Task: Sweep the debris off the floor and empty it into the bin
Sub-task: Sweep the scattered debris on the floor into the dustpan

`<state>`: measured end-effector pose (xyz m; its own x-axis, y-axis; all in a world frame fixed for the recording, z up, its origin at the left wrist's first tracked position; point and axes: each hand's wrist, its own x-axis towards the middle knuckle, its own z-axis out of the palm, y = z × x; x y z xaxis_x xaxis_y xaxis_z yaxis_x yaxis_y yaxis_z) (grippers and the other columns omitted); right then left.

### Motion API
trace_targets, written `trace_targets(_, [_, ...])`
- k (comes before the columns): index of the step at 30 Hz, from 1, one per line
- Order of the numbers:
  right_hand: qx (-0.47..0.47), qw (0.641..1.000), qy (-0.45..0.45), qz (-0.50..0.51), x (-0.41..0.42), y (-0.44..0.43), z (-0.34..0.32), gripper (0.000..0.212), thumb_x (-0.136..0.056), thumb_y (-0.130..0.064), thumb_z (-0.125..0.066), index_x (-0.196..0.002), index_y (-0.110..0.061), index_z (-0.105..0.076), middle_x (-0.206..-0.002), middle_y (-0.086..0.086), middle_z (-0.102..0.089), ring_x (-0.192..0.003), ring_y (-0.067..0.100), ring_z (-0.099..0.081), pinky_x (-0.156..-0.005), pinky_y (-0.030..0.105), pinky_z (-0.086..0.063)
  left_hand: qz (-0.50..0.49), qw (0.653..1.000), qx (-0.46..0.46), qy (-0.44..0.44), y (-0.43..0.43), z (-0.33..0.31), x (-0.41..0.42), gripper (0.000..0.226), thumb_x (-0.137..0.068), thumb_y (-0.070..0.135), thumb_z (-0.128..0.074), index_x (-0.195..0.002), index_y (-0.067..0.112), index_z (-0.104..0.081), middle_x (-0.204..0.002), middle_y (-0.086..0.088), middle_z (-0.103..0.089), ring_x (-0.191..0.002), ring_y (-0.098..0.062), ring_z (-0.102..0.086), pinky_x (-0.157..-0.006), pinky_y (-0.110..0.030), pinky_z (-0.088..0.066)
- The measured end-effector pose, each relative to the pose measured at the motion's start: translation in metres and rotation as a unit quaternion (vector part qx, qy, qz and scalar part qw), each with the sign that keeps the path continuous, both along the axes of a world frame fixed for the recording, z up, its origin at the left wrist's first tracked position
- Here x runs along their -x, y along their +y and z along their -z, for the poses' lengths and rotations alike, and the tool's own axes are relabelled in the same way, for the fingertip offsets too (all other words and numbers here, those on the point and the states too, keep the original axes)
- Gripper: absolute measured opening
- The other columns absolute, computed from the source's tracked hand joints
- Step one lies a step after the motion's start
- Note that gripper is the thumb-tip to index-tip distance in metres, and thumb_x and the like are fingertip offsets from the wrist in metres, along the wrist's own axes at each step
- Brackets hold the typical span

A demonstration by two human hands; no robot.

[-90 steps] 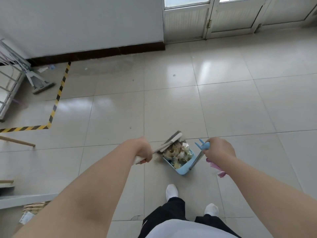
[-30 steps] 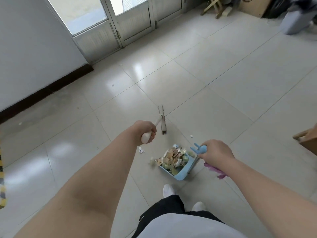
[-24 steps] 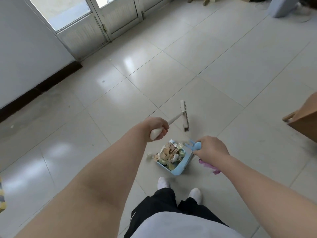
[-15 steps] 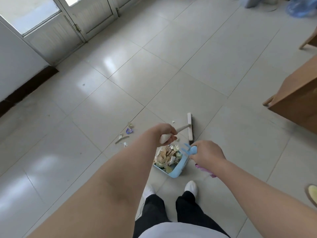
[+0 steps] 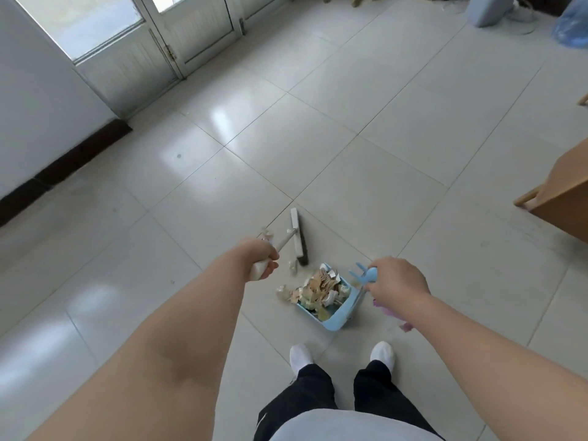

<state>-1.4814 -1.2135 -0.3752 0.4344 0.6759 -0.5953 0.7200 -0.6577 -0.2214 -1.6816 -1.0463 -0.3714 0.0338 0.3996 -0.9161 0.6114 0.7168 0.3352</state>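
while the right hand (image 5: pixel 397 281) grips the blue dustpan (image 5: pixel 342 316) by its handle, the left hand (image 5: pixel 262 261) clamps the brush (image 5: pixel 297 240), its long head pointing away from the person, just beyond the pan's mouth. loose scraps (image 5: pixel 292 268) (pale, papery) lie on the floor (image 5: pixel 318 138) between them, nearer the left hand; debris (image 5: pixel 321 289) heaps the pan.

Glazed double doors (image 5: pixel 178 43) top left, dark skirting board (image 5: pixel 79 157) under white wall (image 5: pixel 38 100), wooden furniture (image 5: pixel 566 186) right edge, blue bag (image 5: pixel 572 23) top right corner.
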Motion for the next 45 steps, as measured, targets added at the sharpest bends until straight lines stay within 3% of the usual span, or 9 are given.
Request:
trace_targets(4, [-0.01, 1.0, 0.012, 0.019, 0.025, 0.028, -0.002, 0.013, -0.078, -0.014, -0.064, -0.088, -0.021, -0.07, -0.077, 0.002, -0.072, -0.069, 0.022, -0.074, -0.061, 0.033, -0.061, -0.062, 0.998, -0.024, -0.007, 0.022, -0.01, 0.049, 0.001, -0.09, 0.001, -0.056, -0.09, 0.0, -0.055, -0.073, -0.014, -0.056, -0.032, -0.01, -0.048, -0.032, -0.011, -0.038])
trace_targets(9, [-0.013, 1.0, 0.014, 0.014, 0.055, 0.063, -0.003, 0.013, -0.08, -0.011, -0.063, -0.086, -0.021, -0.069, -0.072, 0.002, -0.072, -0.059, 0.024, -0.073, -0.05, 0.026, -0.057, -0.074, 0.995, -0.063, 0.011, 0.048, -0.025, 0.079, 0.003, -0.088, 0.0, -0.059, -0.09, 0.001, -0.058, -0.072, -0.013, -0.057, -0.039, -0.013, -0.049, -0.037, -0.014, -0.041])
trace_targets(15, [-0.012, 0.999, 0.031, 0.011, 0.076, 0.086, 0.002, 0.011, -0.082, -0.013, -0.064, -0.089, -0.021, -0.068, -0.074, 0.004, -0.073, -0.06, 0.024, -0.073, -0.034, 0.018, -0.038, 0.129, 0.97, -0.162, 0.127, 0.071, -0.012, 0.099, 0.028, -0.074, 0.002, -0.061, -0.099, 0.009, -0.071, -0.075, -0.008, -0.069, -0.071, -0.025, -0.069, -0.082, -0.037, -0.058])
trace_targets(20, [-0.005, 1.0, 0.023, 0.014, 0.076, 0.098, 0.006, 0.017, -0.077, -0.012, -0.065, -0.092, -0.02, -0.07, -0.079, 0.004, -0.073, -0.072, 0.027, -0.072, -0.052, 0.025, -0.052, 0.227, 0.946, -0.145, 0.18, 0.066, 0.003, 0.109, 0.032, -0.075, 0.003, -0.058, -0.106, 0.005, -0.066, -0.077, -0.01, -0.068, -0.054, -0.022, -0.065, -0.069, -0.033, -0.06])
trace_targets(25, [-0.01, 1.0, -0.006, 0.012, 0.068, 0.109, 0.008, 0.018, -0.079, -0.016, -0.067, -0.096, -0.02, -0.072, -0.072, 0.001, -0.062, -0.069, 0.027, -0.058, -0.06, 0.025, -0.042, 0.281, 0.931, -0.138, 0.189, 0.051, -0.007, 0.119, 0.031, -0.082, 0.001, -0.056, -0.111, 0.011, -0.062, -0.083, -0.01, -0.068, -0.065, -0.026, -0.067, -0.077, -0.038, -0.061])
trace_targets(33, [-0.027, 0.997, -0.033, -0.064, 0.072, 0.131, 0.005, 0.016, -0.084, -0.016, -0.065, -0.099, -0.018, -0.07, -0.081, 0.003, -0.059, -0.076, 0.026, -0.056, -0.046, 0.02, -0.028, 0.134, 0.97, -0.123, 0.163, 0.042, -0.025, 0.146, 0.027, -0.068, -0.004, -0.057, -0.091, 0.001, -0.071, -0.067, -0.016, -0.065, -0.059, -0.026, -0.057, -0.062, -0.032, -0.049])
trace_targets(37, [-0.027, 0.995, -0.038, -0.093, 0.06, 0.134, 0.002, 0.016, -0.083, -0.015, -0.066, -0.099, -0.018, -0.069, -0.078, 0.001, -0.059, -0.071, 0.025, -0.057, -0.047, 0.021, -0.032, 0.038, 0.981, -0.09, 0.165, 0.027, -0.017, 0.146, 0.017, -0.076, -0.003, -0.056, -0.084, 0.009, -0.065, -0.07, -0.011, -0.061, -0.066, -0.025, -0.057, -0.069, -0.028, -0.048])
trace_targets(40, [-0.023, 0.994, -0.036, -0.099, 0.046, 0.136, 0.004, 0.015, -0.083, -0.014, -0.066, -0.097, -0.018, -0.069, -0.073, 0.0, -0.058, -0.067, 0.022, -0.057, -0.044, 0.019, -0.03, 0.033, 0.98, -0.063, 0.183, 0.016, -0.006, 0.138, 0.018, -0.081, 0.0, -0.054, -0.065, 0.008, -0.057, -0.045, -0.004, -0.056, -0.064, -0.023, -0.054, -0.068, -0.025, -0.045])
trace_targets(45, [-0.011, 0.994, -0.025, -0.104, 0.023, 0.138, 0.011, 0.018, -0.082, -0.014, -0.069, -0.099, -0.016, -0.07, -0.075, 0.001, -0.057, -0.072, 0.025, -0.057, -0.045, 0.019, -0.029, 0.048, 0.985, -0.025, 0.163, -0.001, 0.012, 0.109, 0.007, -0.077, 0.0, -0.056, -0.08, 0.002, -0.063, -0.043, -0.007, -0.057, -0.053, -0.025, -0.055, -0.058, -0.026, -0.048])
